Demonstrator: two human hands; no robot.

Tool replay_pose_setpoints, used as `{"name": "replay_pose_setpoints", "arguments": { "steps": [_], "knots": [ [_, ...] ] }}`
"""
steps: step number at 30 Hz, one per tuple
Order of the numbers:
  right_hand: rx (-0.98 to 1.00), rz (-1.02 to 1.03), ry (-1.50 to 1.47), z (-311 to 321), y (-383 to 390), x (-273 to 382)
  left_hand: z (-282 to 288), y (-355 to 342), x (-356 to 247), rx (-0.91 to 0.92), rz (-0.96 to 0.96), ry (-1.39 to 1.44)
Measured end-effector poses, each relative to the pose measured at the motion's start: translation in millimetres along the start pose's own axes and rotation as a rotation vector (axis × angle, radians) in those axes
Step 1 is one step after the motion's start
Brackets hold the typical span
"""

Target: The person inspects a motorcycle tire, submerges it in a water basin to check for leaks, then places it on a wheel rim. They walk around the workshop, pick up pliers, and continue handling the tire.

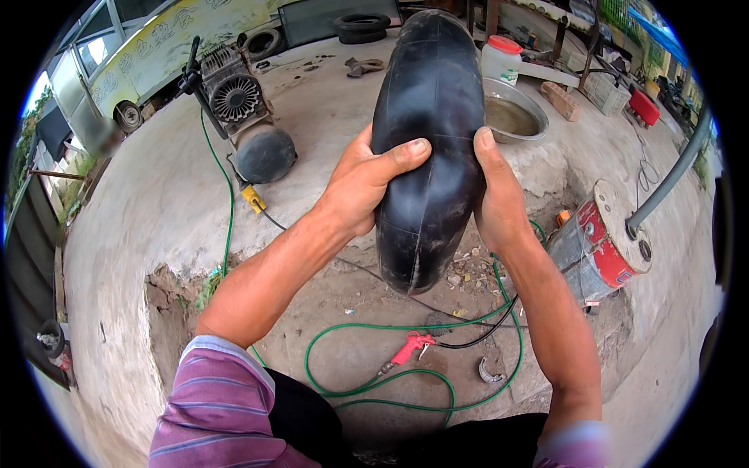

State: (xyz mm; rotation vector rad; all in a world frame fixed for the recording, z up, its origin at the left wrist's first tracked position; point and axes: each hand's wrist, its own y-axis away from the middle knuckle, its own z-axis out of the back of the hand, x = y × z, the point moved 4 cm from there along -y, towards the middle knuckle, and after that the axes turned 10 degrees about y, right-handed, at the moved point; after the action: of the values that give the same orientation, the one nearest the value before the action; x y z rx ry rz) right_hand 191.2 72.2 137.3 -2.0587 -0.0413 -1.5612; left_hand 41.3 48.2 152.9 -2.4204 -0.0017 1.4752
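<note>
Both hands clamp a black inner tube (429, 148) upright at centre: left hand (363, 183) on its left side, right hand (495, 195) on its right. Below lies a green hose (390, 378) with a red air gun (409, 347).

Compressor (246, 117) left of the inner tube (429, 148), basin (515, 117) right, hose (406, 374) below.

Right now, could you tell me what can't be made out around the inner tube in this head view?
- Far side of the inner tube: turned away from the camera.
- Fingers of the left hand and right hand: wrapped behind the tube, only thumbs show.
- Basin: near rim hidden by the tube.
- Green hose: its end passes behind the left arm.
</note>
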Motion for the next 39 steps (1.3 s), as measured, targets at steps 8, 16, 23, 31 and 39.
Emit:
{"name": "replay_pose_setpoints", "arguments": {
  "steps": [8, 16, 23, 31, 39],
  "knots": [
    [0.173, -0.087, 0.171, 10, 12, -23, 16, -10, -9, 0.037, -0.067, 0.006],
    [0.320, -0.086, 0.338, 2, 21, -42, 45, -22, -25, -0.003, -0.096, 0.139],
    [0.347, -0.155, 0.370, 4, 20, -51, 60, -26, -25, 0.006, -0.075, 0.148],
    [0.345, -0.186, 0.425, 10, 21, -59, 60, -22, -27, -0.003, -0.080, 0.138],
    [0.247, -0.418, 0.434, 47, 19, -98, 56, -22, -38, -0.053, -0.145, 0.129]
  ]
}}
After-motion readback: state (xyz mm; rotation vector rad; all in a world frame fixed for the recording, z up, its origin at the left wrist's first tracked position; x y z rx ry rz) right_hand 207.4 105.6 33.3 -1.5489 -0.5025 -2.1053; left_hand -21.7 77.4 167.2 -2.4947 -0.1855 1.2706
